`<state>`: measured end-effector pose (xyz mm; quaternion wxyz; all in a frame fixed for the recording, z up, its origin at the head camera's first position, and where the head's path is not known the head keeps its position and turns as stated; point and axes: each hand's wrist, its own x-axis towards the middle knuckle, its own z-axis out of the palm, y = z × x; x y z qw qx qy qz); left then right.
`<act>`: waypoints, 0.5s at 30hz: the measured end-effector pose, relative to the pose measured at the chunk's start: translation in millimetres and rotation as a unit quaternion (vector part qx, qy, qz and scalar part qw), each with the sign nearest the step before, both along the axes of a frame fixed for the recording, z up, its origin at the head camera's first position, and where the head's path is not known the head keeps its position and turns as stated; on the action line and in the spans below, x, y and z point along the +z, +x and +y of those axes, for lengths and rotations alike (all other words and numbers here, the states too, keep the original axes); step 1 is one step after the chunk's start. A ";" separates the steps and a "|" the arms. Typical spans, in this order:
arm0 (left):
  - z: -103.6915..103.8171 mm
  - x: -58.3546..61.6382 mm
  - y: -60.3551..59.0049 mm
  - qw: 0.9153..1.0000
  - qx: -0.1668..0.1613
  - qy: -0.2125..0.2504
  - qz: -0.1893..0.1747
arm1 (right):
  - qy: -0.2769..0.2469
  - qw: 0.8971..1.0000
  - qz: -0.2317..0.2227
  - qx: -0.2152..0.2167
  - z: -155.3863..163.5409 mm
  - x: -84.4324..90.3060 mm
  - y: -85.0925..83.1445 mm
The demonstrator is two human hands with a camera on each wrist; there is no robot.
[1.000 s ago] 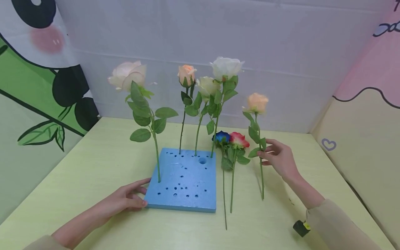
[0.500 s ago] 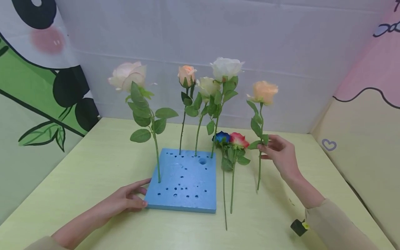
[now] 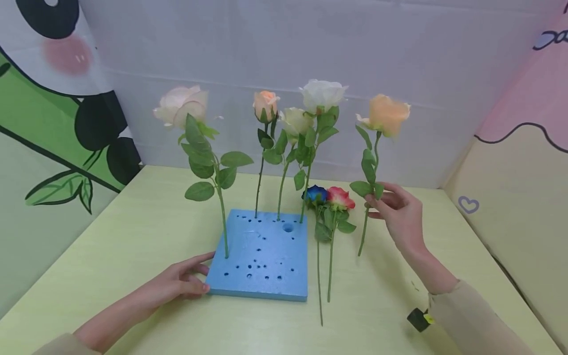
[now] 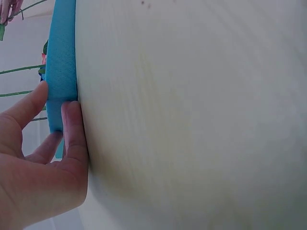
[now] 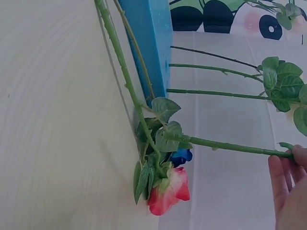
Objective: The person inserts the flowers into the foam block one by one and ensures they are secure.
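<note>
The right hand (image 3: 399, 217) is pinching the green stem of a peach rose (image 3: 385, 114) between thumb and fingers; this grip is closed on the stem, and it is holding the rose nearly upright, clear above the tabletop (image 3: 146, 217). The flower head is standing above the grip and the stem end is hanging below it in the air. Just to the left of this grip, a blue rose (image 3: 314, 193) and a red rose (image 3: 339, 198) are lying flat on the tabletop, touching each other. Further left, a blue foam block (image 3: 262, 266) is carrying four upright roses in its holes. The left hand (image 3: 177, 285) is resting against the block's near left corner, with fingers fairly straight and pressing on its edge.
</note>
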<state>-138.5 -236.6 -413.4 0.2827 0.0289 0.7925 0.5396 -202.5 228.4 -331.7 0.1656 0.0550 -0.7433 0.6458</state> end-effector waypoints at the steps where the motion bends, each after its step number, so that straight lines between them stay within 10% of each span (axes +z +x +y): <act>1: -0.1 -0.3 0.0 1.000 0.000 0.001 0.000 | -0.005 1.000 0.005 0.002 -2.0 1.5 0.7; 15: -0.3 0.2 1.6 1.000 -0.001 0.007 0.008 | -0.060 0.996 0.063 -0.002 -31.1 19.0 11.5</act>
